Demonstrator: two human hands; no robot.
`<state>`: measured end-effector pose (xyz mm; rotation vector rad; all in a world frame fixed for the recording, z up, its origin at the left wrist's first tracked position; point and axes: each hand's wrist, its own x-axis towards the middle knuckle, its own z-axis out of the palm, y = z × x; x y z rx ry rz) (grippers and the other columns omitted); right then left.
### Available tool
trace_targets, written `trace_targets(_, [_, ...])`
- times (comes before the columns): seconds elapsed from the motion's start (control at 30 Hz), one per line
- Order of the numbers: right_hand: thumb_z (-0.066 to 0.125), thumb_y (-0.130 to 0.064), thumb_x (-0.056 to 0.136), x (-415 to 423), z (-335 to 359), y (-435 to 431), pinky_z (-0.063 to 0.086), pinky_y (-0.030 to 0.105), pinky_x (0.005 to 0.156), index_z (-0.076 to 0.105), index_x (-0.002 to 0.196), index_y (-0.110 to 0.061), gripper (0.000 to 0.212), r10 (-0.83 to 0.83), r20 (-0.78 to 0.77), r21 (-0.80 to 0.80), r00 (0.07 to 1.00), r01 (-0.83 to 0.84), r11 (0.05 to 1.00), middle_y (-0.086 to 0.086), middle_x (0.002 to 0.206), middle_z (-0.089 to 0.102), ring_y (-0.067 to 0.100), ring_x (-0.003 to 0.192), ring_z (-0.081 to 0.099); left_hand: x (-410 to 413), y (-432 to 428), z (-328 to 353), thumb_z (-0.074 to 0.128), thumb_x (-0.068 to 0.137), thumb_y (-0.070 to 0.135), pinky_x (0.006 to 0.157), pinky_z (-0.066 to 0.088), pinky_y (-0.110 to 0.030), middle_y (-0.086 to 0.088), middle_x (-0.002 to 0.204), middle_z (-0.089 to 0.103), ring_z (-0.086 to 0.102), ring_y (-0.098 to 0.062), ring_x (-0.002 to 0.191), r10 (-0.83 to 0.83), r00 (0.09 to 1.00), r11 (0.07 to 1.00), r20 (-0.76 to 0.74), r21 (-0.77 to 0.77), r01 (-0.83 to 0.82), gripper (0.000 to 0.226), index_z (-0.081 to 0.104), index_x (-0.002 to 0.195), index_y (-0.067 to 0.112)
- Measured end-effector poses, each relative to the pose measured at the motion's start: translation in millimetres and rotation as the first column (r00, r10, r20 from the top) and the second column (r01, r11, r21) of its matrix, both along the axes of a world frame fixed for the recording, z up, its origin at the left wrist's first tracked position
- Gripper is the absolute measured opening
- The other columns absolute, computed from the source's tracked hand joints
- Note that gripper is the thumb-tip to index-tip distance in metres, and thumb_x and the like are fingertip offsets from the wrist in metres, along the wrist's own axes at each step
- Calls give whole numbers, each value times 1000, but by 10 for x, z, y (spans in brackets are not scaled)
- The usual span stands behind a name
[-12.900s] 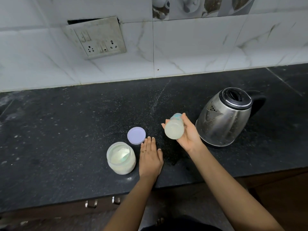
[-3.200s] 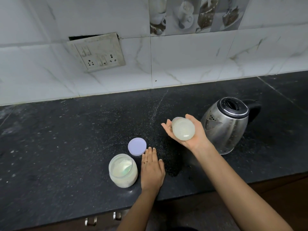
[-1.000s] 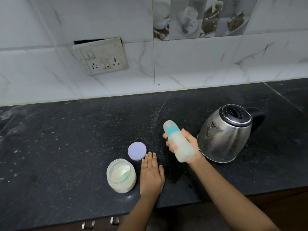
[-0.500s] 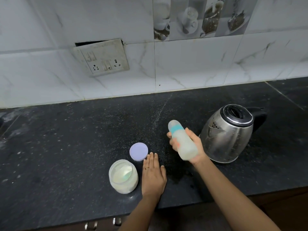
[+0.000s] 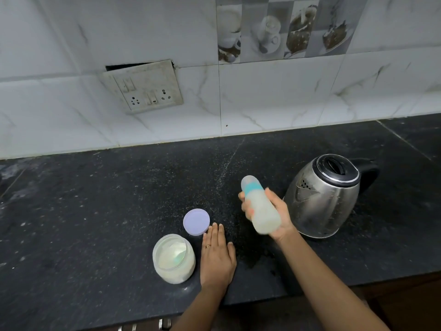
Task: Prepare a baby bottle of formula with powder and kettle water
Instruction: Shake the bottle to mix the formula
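The right hand gripped the tilted, capped baby bottle with curled fingers beside the kettle, while the left hand lay flat, fingers straight, on the worktop.

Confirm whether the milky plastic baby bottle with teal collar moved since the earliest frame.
Yes. The baby bottle in the right hand swung from base-toward-camera to cap end up, leaning away from the steel kettle.

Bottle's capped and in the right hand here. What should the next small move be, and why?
Probably set the bottle upright on the counter. Its cap is on and the contents look evenly milky, so mixing seems done, while the powder jar stands open with its lid lying beside it.
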<state>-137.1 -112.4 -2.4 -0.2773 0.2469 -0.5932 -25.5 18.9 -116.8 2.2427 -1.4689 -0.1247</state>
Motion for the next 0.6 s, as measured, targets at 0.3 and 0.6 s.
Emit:
trace_targets(0.3, [75, -16, 77, -70, -42, 63, 55, 44, 71, 27, 146, -17, 84, -32, -93, -123, 995, 21, 992, 23, 111, 54, 31, 83, 60, 8, -12, -2, 31, 92, 33, 116, 12, -32, -16, 143, 47, 39, -27, 136, -5, 1000, 1000, -4, -4, 5, 57, 47, 137, 2])
trace_targets(0.6, [80, -12, 65, -32, -27, 122, 55, 41, 71, 34, 143, -18, 91, -59, -82, -210, 995, 40, 977, 23, 112, 55, 30, 82, 60, 4, -1, -7, 31, 92, 33, 116, 10, -32, -16, 143, 46, 39, -27, 136, -2, 1000, 1000, -13, 1, 2, 57, 47, 137, 2])
